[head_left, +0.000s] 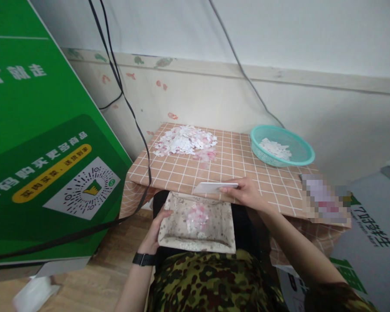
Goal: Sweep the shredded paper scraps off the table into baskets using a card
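Note:
On my lap rests a shallow rectangular tray (227,229) with a speckled beige pattern. Pink and white small pieces (197,218) lie in its middle. My left hand (159,223) grips the tray's left side. In my right hand (247,193) is a thin, flat white scraper-like plate (208,187), held just above the tray's far rim at the table's front edge. Beyond it, a heap of white and pinkish flat pieces (185,141) sits on the table, with a looser pink patch (205,155) at its near right.
The table wears a brown checked cloth (234,160). A turquoise basket (305,158) with white pieces stands at its back right. A blurred flat item (323,199) lies at the right corner. Black cables (136,117) hang at the left beside a green panel (26,130).

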The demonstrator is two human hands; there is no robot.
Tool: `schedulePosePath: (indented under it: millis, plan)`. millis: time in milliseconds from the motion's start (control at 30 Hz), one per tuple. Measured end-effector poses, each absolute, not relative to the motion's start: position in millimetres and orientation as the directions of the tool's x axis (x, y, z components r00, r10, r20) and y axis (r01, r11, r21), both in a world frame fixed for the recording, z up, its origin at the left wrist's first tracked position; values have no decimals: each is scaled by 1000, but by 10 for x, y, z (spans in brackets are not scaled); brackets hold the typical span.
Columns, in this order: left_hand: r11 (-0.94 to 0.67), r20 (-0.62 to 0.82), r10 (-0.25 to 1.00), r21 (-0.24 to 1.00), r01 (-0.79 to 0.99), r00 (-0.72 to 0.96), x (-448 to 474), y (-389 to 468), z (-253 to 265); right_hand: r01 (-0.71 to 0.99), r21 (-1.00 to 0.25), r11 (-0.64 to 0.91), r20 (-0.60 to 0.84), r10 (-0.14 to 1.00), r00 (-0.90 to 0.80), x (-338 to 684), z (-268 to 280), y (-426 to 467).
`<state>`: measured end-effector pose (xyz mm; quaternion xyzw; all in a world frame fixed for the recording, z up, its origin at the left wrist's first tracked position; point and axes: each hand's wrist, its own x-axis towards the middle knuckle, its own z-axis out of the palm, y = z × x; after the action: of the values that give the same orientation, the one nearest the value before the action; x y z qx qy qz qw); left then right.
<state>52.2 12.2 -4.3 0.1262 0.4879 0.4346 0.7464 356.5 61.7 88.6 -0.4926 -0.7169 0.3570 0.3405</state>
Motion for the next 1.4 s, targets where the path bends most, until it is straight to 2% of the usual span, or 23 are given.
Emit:
schedulePosePath:
  millis: [167,267,600,767,933,1100,1400]
  plan:
    - [596,-603,777,611,-521,182,508,118,-84,577,-793,195,290,954,77,3738,834,908]
    - [600,-600,775,602,-528,197,500,117,-107,619,-769,161,315,937,148,3796,797,1065]
    - [606,-613,767,594,-529,191,506,108,-35,563,-790,243,236,968,-86,3889,868,1200]
    - [599,-611,771,600,-530,180,502,108,-37,582,-779,232,260,965,-36,3847,860,1155]
    - [597,-606,774,604,-528,183,498,103,-46,589,-780,212,197,976,-90,3797,857,1076]
    - [597,-618,768,599,-533,166,510,109,-10,540,-803,252,246,966,-85,3744,848,1140]
    - [589,-589,784,606,-535,196,500,107,-30,580,-749,319,193,944,-269,3869,1071,1202]
